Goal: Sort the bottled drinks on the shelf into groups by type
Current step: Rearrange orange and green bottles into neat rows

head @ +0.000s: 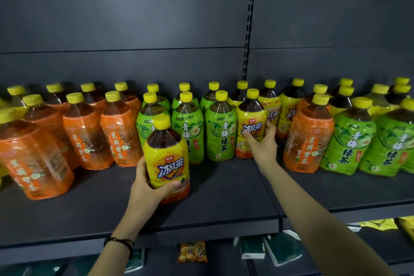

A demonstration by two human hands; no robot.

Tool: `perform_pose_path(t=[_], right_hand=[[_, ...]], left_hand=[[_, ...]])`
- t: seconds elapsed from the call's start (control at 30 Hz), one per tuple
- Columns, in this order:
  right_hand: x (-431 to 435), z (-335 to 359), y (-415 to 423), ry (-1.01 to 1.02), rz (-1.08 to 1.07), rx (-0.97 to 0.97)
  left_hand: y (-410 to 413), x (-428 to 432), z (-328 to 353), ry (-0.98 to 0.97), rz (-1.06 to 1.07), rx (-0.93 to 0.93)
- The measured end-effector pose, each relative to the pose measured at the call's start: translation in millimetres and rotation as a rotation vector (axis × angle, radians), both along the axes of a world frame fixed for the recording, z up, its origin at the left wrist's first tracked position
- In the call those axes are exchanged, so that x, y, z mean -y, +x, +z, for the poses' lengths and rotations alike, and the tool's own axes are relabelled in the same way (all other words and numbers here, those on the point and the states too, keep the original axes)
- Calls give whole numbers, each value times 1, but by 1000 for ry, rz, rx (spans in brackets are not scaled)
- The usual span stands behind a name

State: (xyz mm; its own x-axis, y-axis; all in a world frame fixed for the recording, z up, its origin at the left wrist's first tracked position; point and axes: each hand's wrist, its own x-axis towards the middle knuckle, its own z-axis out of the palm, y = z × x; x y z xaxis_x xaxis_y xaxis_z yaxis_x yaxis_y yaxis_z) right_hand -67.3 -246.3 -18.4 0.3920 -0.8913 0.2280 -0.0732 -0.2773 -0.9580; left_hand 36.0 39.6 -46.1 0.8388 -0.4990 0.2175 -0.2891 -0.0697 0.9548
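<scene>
My left hand grips a yellow-labelled iced tea bottle held in front of the row, near the shelf's front. My right hand is wrapped around a second yellow-labelled bottle standing in the row beside the green ones. Orange-labelled bottles fill the left of the dark shelf. Green-labelled bottles stand in the middle. On the right, one orange bottle stands between more yellow bottles behind and green bottles at the far right. All caps are yellow.
A slotted upright splits the dark back panel. The shelf's front strip in front of the bottles is bare. Below, a lower shelf holds a snack packet, dark green packs and yellow packets.
</scene>
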Motion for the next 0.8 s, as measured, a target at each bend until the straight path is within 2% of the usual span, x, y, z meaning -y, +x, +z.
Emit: perform_pose_path(t=[0.33,0.47,0.63,0.73,0.8], right_hand=[[-4,-2,-16,49,72,39],[-10,-10,-45,-125,-141,102],[8,7,-96,-533,-434,121],[45,35,-113,-585,-347,16],[69,48,-117,-581,-213,-181]], left_hand=[[-17,52,0,-10,-133,29],[-31,78,-1,-25,-148,18],[-49,102,-3,-51,-104,14],[-59,119,-5,-45,-75,5],[-67,133,-4,-54,-61,3]])
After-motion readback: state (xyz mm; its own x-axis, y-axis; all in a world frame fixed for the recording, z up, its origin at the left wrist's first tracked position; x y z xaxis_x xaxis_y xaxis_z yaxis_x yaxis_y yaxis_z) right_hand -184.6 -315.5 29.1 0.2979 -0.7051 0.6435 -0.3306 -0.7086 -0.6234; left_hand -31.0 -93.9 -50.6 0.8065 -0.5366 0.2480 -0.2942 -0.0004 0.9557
